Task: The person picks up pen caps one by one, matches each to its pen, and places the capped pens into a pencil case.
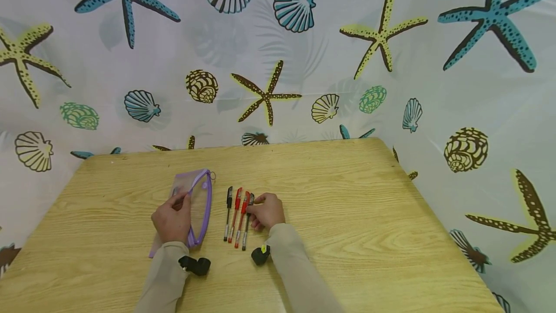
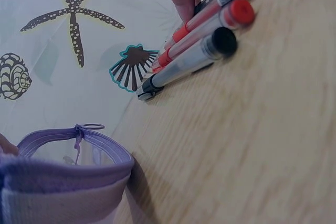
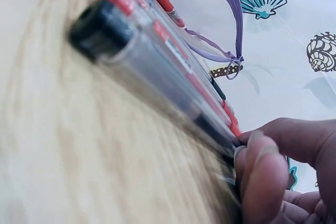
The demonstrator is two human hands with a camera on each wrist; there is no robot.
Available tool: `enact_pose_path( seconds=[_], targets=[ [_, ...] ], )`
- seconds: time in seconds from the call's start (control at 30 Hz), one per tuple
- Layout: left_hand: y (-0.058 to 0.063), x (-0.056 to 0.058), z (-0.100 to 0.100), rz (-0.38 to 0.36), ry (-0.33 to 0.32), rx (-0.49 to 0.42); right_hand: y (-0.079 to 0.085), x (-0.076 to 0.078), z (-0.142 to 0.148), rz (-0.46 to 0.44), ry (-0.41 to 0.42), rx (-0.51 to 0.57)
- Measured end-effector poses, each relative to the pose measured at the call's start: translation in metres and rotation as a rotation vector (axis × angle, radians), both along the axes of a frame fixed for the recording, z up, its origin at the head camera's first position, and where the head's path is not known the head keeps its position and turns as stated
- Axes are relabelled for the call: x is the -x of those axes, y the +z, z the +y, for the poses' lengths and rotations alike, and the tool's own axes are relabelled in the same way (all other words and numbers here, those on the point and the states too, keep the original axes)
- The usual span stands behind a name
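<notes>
A clear pencil pouch with purple zip trim [image 1: 208, 211] lies left of centre, its mouth spread apart. My left hand [image 1: 173, 219] pinches one edge of that mouth between thumb and fingers. Right of the pouch several pens lie side by side: a black-capped pen [image 1: 229, 199] at the left, two red pens [image 1: 237, 201] in the middle and a black pen [image 1: 246, 230] at the right. My right hand [image 1: 268, 210] pinches this rightmost black pen near its cap, as the right wrist view shows at the fingertips [image 3: 254, 153].
The wooden table [image 1: 356, 216] extends to both sides and behind the pens. A white curtain [image 1: 243, 52] printed with starfish and shells hangs along its back and right edges. A small ring pull [image 1: 213, 176] sits at the pouch's far end.
</notes>
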State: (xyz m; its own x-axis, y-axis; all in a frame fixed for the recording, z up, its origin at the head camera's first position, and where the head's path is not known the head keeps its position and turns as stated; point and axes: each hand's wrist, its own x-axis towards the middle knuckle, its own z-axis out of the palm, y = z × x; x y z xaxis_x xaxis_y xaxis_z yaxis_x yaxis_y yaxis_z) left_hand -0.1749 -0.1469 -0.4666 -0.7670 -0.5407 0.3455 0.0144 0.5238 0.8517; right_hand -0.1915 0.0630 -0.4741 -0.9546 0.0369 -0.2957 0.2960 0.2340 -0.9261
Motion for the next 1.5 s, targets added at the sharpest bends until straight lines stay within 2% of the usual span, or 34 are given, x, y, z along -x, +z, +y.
enact_pose_path(
  seconds=[0.37,0.67,1.27,1.5],
  targets=[
    [-0.0012,0.0001,0.0004,-0.014,-0.004,-0.006,0.0024,0.0000,0.0015,0.025,0.048,-0.046],
    [0.0016,-0.0023,0.0016,-0.001,-0.006,0.005,-0.0018,0.0016,0.0029,0.027,0.077,-0.102],
    [0.0013,-0.0016,0.0017,-0.001,0.002,0.003,0.0001,-0.0041,0.0043,0.075,0.055,-0.044],
    [0.0020,-0.0019,0.0020,-0.004,0.000,-0.001,-0.0035,-0.0032,0.0056,0.087,0.043,0.020]
  ],
)
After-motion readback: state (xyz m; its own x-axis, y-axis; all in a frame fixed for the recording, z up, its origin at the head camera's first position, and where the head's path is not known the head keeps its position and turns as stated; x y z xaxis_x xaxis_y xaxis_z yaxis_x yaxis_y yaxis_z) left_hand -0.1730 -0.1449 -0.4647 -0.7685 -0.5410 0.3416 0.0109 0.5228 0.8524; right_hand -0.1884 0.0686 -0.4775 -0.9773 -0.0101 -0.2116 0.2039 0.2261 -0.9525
